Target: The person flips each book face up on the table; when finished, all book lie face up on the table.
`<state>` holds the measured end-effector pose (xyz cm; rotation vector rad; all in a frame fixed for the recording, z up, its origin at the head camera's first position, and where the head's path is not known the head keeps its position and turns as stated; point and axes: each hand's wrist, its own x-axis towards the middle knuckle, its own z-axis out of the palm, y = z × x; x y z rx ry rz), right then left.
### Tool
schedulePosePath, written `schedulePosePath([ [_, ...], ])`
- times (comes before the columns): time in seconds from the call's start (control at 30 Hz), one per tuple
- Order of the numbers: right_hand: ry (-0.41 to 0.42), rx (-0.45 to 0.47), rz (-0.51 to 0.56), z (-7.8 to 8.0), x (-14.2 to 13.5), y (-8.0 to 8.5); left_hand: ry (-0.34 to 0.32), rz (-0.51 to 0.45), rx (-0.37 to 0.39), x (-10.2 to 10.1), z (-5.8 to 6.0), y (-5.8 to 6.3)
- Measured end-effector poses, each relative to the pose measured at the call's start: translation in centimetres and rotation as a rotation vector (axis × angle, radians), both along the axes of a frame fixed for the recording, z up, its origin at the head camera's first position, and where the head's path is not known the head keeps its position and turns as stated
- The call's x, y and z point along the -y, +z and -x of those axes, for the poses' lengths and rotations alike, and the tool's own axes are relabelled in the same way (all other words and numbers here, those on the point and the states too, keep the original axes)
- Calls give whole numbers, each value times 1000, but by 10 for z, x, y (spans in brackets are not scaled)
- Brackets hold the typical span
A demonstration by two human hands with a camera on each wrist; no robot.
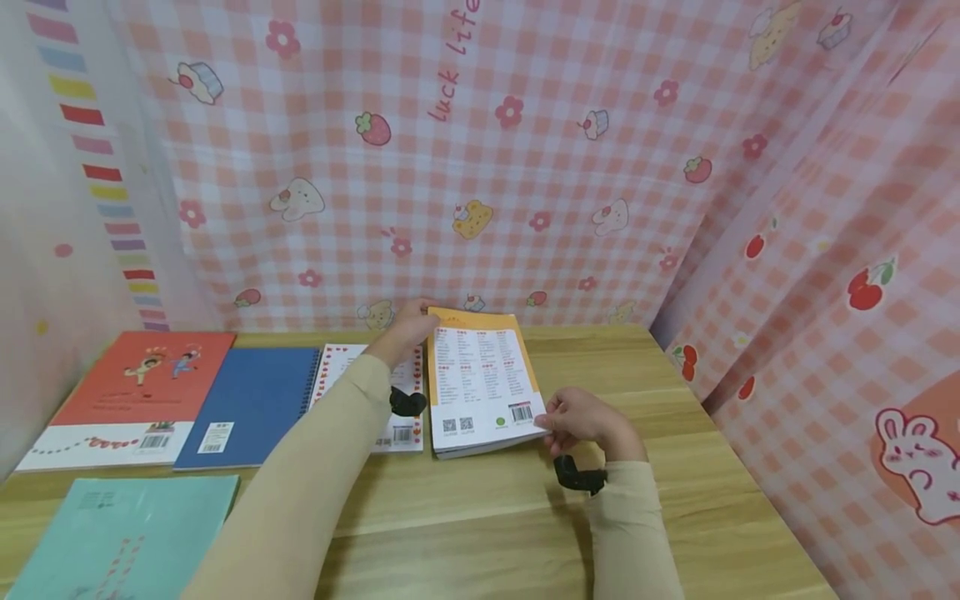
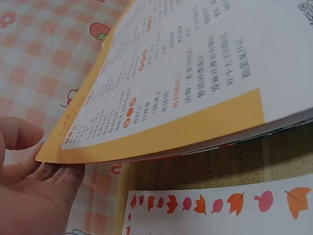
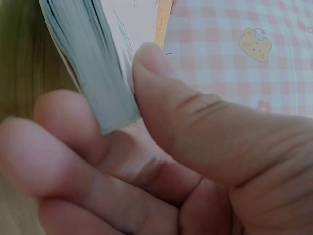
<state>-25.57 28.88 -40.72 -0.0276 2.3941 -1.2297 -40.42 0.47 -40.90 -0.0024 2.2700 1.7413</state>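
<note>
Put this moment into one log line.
yellow-edged book: barcode facing up | left hand: holds far-left corner | right hand: pinches near-right corner

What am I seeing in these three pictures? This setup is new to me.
No robot: these are a person's hands. The wide picture comes from a head-worn camera, the two close-ups from cameras on each wrist. The left hand holds a yellow-and-white book at its far left corner; the right hand pinches its near right corner. Left of it, on the wooden table, lie a leaf-bordered white book, a blue notebook, a red-and-white book and, nearer, a teal book.
</note>
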Motion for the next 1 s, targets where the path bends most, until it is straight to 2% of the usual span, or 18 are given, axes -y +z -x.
schedulePosePath([
  [0.3, -19, -38, -25, -1, -1, 5, 52, 1, -50, -4, 1, 1],
  [0.6, -37, -55, -29, -2, -3, 6, 52, -33, -85, -4, -2, 1],
  [1.0, -73, -102, -67, -4, -5, 12, 62, -13, -89, -6, -3, -2],
])
